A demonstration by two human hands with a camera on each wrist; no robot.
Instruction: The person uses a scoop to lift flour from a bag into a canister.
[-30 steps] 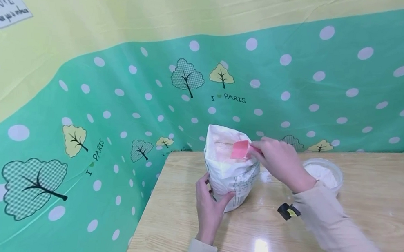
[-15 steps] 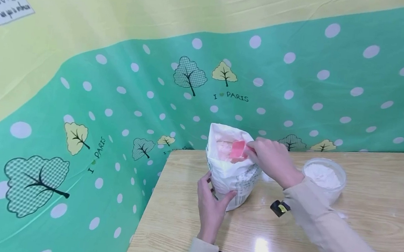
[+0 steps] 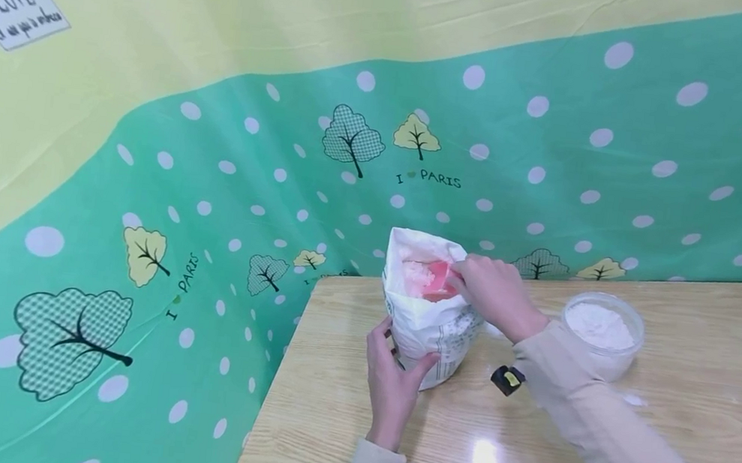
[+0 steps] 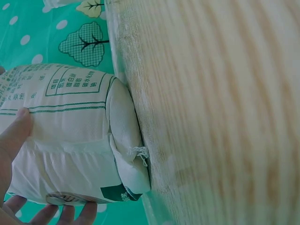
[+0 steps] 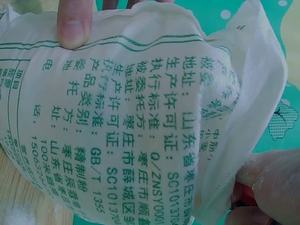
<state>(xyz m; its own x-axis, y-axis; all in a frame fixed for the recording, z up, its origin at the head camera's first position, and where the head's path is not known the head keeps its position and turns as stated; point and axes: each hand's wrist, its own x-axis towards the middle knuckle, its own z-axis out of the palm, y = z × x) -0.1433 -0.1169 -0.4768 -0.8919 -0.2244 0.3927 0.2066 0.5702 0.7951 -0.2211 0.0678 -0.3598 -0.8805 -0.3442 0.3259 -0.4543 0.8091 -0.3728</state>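
A white flour bag (image 3: 429,324) with green print stands on the table, its mouth spread. My left hand (image 3: 393,385) grips it low, thumb on the front and fingers round the left side; the left wrist view shows the thumb (image 4: 16,133) on the printed face. From the right, my right hand (image 3: 493,293) holds a pink scoop (image 3: 437,278) by its handle, inside the bag's mouth against the white powder (image 3: 415,274). Only a bit of the red handle (image 5: 244,196) shows in the right wrist view, between the fingers.
Right of the bag stands a clear round tub (image 3: 633,348) of white powder, partly behind the right sleeve. Spilled powder (image 3: 634,399) marks the wooden table (image 3: 325,347). A green and yellow patterned cloth (image 3: 319,203) hangs along the back and left.
The scoop has sunk a little deeper into the bag, tilting, and the right hand has moved slightly left with it. The left hand keeps its grip on the bag.
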